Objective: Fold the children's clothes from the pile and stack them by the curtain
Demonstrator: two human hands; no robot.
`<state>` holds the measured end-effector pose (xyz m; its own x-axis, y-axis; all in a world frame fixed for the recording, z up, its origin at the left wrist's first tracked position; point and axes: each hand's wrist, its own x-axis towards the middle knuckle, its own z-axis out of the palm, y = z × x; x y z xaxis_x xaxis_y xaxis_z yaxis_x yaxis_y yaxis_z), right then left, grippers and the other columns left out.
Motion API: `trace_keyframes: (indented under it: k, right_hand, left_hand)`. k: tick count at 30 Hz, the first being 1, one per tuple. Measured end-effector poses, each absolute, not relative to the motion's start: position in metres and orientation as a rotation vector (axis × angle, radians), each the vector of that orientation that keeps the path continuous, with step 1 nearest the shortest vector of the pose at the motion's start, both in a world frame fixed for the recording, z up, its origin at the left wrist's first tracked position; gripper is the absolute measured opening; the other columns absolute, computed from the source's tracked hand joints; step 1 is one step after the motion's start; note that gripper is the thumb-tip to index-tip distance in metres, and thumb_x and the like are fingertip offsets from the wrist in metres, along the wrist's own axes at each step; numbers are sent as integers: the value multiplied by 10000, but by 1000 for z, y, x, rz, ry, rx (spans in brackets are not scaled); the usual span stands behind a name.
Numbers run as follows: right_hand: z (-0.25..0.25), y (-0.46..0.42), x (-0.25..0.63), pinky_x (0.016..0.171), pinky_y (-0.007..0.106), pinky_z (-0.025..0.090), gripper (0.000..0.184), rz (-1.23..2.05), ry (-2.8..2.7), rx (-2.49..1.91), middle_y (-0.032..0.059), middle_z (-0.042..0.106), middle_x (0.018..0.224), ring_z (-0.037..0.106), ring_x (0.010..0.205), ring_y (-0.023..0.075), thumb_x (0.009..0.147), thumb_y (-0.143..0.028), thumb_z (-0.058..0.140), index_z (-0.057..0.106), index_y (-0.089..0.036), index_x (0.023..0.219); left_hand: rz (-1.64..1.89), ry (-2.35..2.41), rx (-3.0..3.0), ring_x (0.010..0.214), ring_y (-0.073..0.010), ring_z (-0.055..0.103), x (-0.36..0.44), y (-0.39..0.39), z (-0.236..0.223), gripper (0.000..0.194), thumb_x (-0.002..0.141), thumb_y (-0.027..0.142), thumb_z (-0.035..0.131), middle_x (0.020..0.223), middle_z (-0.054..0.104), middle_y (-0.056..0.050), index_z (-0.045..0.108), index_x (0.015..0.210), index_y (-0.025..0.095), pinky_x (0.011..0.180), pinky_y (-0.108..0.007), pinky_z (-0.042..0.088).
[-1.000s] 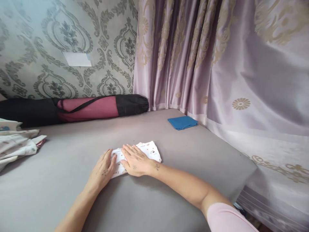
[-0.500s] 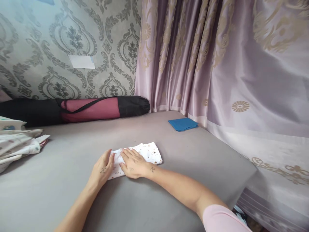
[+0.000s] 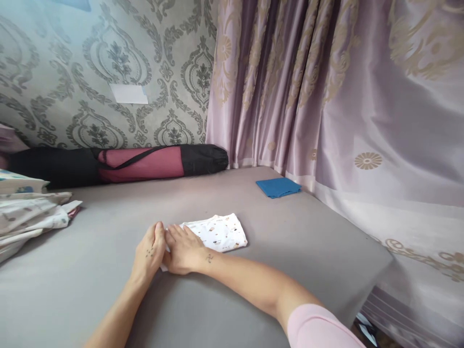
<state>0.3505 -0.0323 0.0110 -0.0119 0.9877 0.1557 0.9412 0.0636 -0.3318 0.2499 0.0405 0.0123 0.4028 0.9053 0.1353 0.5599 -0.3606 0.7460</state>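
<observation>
On the grey sheet lies a folded white garment (image 3: 221,232) with a small brown and dark print. My left hand (image 3: 148,253) is at its left end, fingers together and curled around the edge. Flat on top of the left part rests my right hand (image 3: 184,251), its fingers stretched out towards the left and nearly touching my left hand. Both hands hide that end of the garment. The right part lies uncovered and smooth.
A folded blue cloth (image 3: 278,187) lies farther back on the bed (image 3: 304,270), near the curtain (image 3: 268,87). Along the wall is a long black and pink bag (image 3: 145,162). At the left is a pile of light printed fabric (image 3: 32,212).
My right hand has slid left along the garment, up against my left hand, uncovering more of the print. The whole view has shifted slightly.
</observation>
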Motion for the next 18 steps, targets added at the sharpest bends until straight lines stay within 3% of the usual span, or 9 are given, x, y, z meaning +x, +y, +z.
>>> trace_keyframes:
  k: [5, 10, 15, 18]
  right_hand:
    - [5, -30, 346, 1198, 481, 159, 641, 240, -2014, -1988, 194, 308, 1552, 224, 1456, 281, 932, -342, 403, 285, -27, 1478]
    - [6, -32, 352, 1174, 463, 236, 562, 238, -2015, -1919, 174, 384, 1514, 303, 1428, 266, 939, -370, 417, 377, -94, 1427]
    - [18, -49, 379, 1155, 434, 278, 468, 157, -1984, -1910, 161, 452, 1468, 361, 1395, 252, 966, -324, 384, 456, -99, 1369]
    - [30, -64, 417, 1134, 390, 305, 401, 121, -1863, -2005, 127, 497, 1439, 418, 1355, 223, 949, -243, 398, 531, -141, 1313]
  left_hand:
    - [682, 1224, 2060, 925, -277, 661, 250, 46, 7, 455, 900, 508, 229, 938, 703, -99, 587, 899, 228, 799, -378, 498]
    - [670, 1255, 2082, 1022, -285, 647, 249, 50, 3, 491, 899, 506, 230, 1033, 707, -117, 613, 980, 209, 870, -385, 488]
    - [648, 1278, 2092, 1055, -279, 644, 250, 53, -2, 526, 864, 493, 370, 1199, 674, -134, 585, 1212, 161, 913, -369, 482]
    - [615, 1275, 2127, 1058, -275, 647, 250, 54, -1, 504, 837, 457, 446, 1210, 675, -131, 598, 1214, 159, 925, -360, 477]
